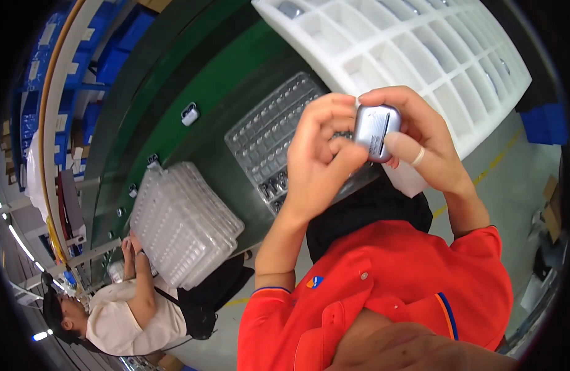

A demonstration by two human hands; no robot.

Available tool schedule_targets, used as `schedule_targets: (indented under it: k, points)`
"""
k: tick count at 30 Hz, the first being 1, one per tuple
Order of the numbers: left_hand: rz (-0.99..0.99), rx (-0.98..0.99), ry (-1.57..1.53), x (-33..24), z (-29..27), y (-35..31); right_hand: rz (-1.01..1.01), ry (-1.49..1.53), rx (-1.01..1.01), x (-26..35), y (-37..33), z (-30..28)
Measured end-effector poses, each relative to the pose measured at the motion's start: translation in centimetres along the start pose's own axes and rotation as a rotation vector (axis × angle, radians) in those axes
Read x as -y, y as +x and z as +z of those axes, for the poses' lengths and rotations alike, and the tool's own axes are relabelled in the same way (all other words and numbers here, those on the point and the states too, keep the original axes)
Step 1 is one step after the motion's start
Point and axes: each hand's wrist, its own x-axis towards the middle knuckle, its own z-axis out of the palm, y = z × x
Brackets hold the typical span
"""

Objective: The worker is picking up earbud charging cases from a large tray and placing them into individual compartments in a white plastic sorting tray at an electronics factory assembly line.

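Note:
Between my two hands is a small silvery, rounded case (370, 131), like an earbud charging case, with a dark slot along one side and small dark print. My left hand (319, 157) pinches its left edge with curled fingers and thumb. From the other side my right hand (436, 139) grips it, the covered thumb pressed on its face and the fingers bent round its top. Beneath my hands lies a clear moulded tray (245, 139) with rows of pockets and a few dark parts at its near end. My right hand overlaps the near edge of a white divided box (415, 46).
A green conveyor belt (229, 68) runs along the far side, carrying an open earbud case (190, 115) and several smaller pieces. Stacked clear trays (186, 229) stand at the left. Beyond them a co-worker (133, 318) has both hands at the belt. Blue bins (68, 93) fill shelves at far left.

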Motion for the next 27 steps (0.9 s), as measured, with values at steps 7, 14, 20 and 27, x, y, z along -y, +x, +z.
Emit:
schedule_targets:
  k: [7, 14, 20, 27]
  points:
    - [-0.277, 0.121, -0.180, -0.3, -1.8, -1.1, 0.104, -0.035, 0.113, 0.5, -0.4, 0.0]
    - [-0.259, 0.002, -0.511, 1.8, -1.5, -2.5, -0.668, -0.884, -0.312, -0.7, 0.8, 0.5]
    - [0.245, -0.147, 0.265, 3.1, -1.9, -4.4, -0.595, -0.936, -0.088, 0.5, 0.2, 3.2]
    - [0.219, -0.132, 0.627, 2.8, -6.6, -7.5, -0.254, -0.622, -0.021, -3.2, -1.0, 7.1]
